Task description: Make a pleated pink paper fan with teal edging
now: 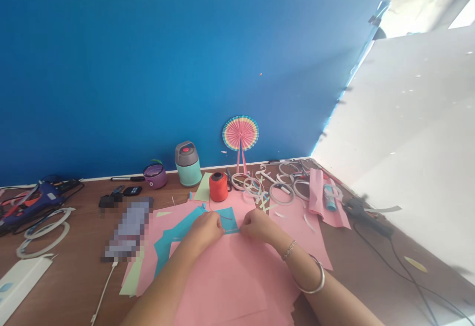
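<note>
My left hand (206, 228) is closed in a pinch at the upper edge of a pink paper sheet (230, 276). A short way to the right, my right hand (259, 225) pinches the same edge; the fingertips are partly hidden. Blue paper (229, 217) shows between the hands and out to the left, over more pink sheets. Just beyond the hands stands a spool of red thread (218, 188). On the right wrist are a chain bracelet and a silver bangle.
A pleated paper fan (240, 133) leans on the blue board. White rings (282, 193) and paper scraps lie to the right, near a glue gun (371, 214). Leftward are a teal flask (188, 165), a purple cup (155, 175), a blurred phone (129, 229) and a blue glue gun (33, 200).
</note>
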Motion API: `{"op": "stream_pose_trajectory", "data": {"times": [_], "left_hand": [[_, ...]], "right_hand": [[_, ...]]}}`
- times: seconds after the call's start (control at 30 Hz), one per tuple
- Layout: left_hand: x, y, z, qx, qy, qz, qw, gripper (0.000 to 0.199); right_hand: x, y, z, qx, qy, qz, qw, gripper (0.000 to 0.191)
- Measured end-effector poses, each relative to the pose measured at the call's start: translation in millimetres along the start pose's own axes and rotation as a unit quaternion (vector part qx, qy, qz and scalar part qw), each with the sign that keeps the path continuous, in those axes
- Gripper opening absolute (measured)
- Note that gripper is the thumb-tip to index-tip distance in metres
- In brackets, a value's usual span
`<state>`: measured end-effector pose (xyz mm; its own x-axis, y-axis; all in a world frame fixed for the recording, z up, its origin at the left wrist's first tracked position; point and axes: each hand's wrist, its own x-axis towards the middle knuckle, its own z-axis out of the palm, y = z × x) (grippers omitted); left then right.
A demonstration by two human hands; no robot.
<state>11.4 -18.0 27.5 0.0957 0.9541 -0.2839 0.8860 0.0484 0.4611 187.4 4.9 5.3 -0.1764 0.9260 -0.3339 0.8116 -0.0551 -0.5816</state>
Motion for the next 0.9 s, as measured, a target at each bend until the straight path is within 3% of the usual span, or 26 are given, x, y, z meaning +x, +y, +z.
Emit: {"op": "stream_pose_trajectory", "data": {"times": [0.63,0.9], "left_hand": [[2.5,-4.9,4.6,-0.003,0.022,0.000,1.000,0.018],[2.1,-2.6,2.7,0.011,0.006,-0.001,1.000,0.020]], "right_hand": [[-3.2,-9.3,-1.6,-0.046,0.012,0.006,0.999,0.017],[0.7,0.6,-4.0,-0.048,0.019,-0.004,0.999,0.024]]}}
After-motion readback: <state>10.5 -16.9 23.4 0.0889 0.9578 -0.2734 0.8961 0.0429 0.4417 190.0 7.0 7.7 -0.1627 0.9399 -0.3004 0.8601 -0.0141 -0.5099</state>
